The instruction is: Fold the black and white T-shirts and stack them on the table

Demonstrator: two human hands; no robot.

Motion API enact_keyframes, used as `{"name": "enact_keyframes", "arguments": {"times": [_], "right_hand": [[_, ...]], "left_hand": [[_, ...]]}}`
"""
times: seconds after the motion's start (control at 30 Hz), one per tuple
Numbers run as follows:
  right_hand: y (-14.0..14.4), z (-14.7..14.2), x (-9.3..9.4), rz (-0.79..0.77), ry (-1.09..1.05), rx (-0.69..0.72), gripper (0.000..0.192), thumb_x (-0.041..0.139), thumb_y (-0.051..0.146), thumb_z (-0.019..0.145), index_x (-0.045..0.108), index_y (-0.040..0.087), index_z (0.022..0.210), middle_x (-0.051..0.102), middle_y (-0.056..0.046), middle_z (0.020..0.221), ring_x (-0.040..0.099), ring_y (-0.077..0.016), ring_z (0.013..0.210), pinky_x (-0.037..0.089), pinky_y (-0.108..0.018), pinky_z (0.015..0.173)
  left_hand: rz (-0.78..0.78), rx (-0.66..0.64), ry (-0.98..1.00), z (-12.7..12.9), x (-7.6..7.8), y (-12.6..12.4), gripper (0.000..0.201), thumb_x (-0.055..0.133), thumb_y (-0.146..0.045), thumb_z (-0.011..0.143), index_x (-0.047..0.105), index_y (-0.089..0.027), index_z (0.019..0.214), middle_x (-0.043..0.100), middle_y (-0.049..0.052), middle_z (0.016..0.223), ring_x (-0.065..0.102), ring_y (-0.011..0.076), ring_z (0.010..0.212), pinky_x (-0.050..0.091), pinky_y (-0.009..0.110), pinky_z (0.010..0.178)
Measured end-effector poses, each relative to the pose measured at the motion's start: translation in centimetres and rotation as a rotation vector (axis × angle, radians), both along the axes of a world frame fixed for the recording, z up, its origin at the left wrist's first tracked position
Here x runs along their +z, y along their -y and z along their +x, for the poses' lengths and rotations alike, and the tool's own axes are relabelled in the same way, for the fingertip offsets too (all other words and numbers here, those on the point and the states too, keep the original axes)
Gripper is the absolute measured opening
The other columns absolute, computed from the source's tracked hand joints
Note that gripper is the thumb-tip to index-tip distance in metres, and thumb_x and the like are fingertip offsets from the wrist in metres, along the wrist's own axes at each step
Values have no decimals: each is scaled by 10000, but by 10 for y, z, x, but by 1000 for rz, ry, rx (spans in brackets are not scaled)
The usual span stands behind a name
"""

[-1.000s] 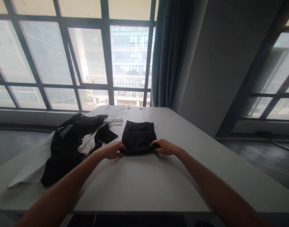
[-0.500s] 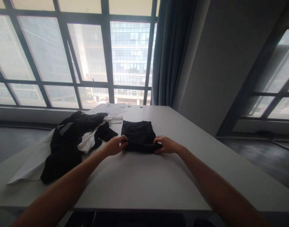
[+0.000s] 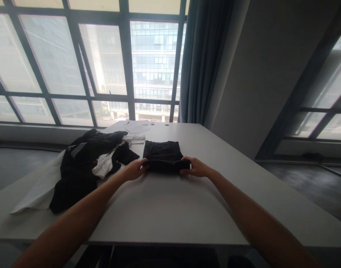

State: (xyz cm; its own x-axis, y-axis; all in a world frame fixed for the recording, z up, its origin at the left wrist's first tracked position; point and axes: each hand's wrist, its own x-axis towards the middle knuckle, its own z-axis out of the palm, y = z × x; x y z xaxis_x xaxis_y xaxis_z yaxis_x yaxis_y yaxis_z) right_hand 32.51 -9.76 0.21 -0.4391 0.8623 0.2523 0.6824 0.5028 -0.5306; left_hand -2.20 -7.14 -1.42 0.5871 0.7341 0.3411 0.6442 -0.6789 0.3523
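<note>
A black garment (image 3: pixel 162 150) lies folded on the white table (image 3: pixel 165 208), its near edge turned up into a thick fold. My left hand (image 3: pixel 134 169) grips the left end of that fold between thumb and fingers. At the opposite end, my right hand (image 3: pixel 197 167) is closed on the right corner, thumb on top and fingers underneath. What kind of garment it is cannot be made out.
Left of the hands is a loose heap of black clothes (image 3: pixel 75 182) with a white piece (image 3: pixel 103 165) among them. Sheets of paper (image 3: pixel 137 128) lie at the table's far end, before the window. A blue-grey curtain (image 3: pixel 198 74) hangs beyond.
The near edge of the black garment has been rolled or folded farther from me and stands thicker. Both hands have moved slightly away from me with it.
</note>
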Motion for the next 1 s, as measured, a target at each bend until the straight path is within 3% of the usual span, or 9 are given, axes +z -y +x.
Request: {"name": "enact_keyframes", "arguments": {"times": [0.1,0.23,0.3,0.37,0.5,0.63,0.73,0.9,1.0], "right_hand": [[-3,2,-8,-5,73,55,349,762,401,681,688,203,959,681,-61,997,618,-204,841,471,-309,769],[-9,-4,-15,93,33,40,189,597,318,812,687,192,921,686,-63,943,603,-184,813,458,-304,784],[-10,-7,-14,109,39,-25,203,520,326,863,663,189,907,664,-39,808,571,-169,717,443,-291,709],[-8,-7,-10,127,44,-81,241,472,360,897,635,183,882,626,-23,726,533,-160,646,418,-285,646],[-1,-1,8,125,-35,-84,343,449,460,915,610,167,837,611,-26,701,532,-170,624,425,-296,611],[5,-1,26,171,-276,-118,427,482,548,894,646,156,935,680,-50,850,616,-218,778,497,-334,709],[7,-9,29,208,-417,-182,466,511,567,890,643,153,1058,696,-68,956,637,-241,880,521,-371,791],[9,-14,23,-200,-415,56,547,708,482,796,581,152,1214,671,-105,1147,647,-251,1015,549,-412,885],[10,-9,22,-267,-427,71,523,771,398,756,594,151,1182,668,-113,1155,659,-245,1004,546,-447,920]], "left_hand": [[-8,-94,7,-2,-5,-3,337,574,-393,840,626,-195,1107,719,89,1033,665,233,916,514,344,846],[-11,-181,-60,-3,-15,-10,447,648,-336,739,635,-192,1162,592,128,1352,552,288,1226,411,396,1064],[-1,-136,-54,-1,-17,-13,359,568,-338,807,657,-181,1117,649,136,1256,600,284,1150,439,398,1024],[17,-67,-19,1,-15,-12,302,485,-354,872,680,-164,1003,720,130,998,665,264,920,504,379,873],[-44,-70,141,4,1,-3,388,468,-464,903,636,-156,738,583,16,579,525,152,536,450,279,571],[-196,-120,451,6,21,8,466,507,-576,877,643,-139,793,596,4,630,541,149,591,463,271,572],[-221,-41,618,11,24,8,484,542,-604,850,659,-133,842,640,24,689,588,177,644,488,286,588],[-190,95,642,17,11,3,472,570,-592,826,672,-132,831,655,27,666,610,191,642,483,272,552],[-164,90,604,17,12,6,451,568,-571,837,673,-132,848,677,33,699,613,185,652,481,258,555]]}}
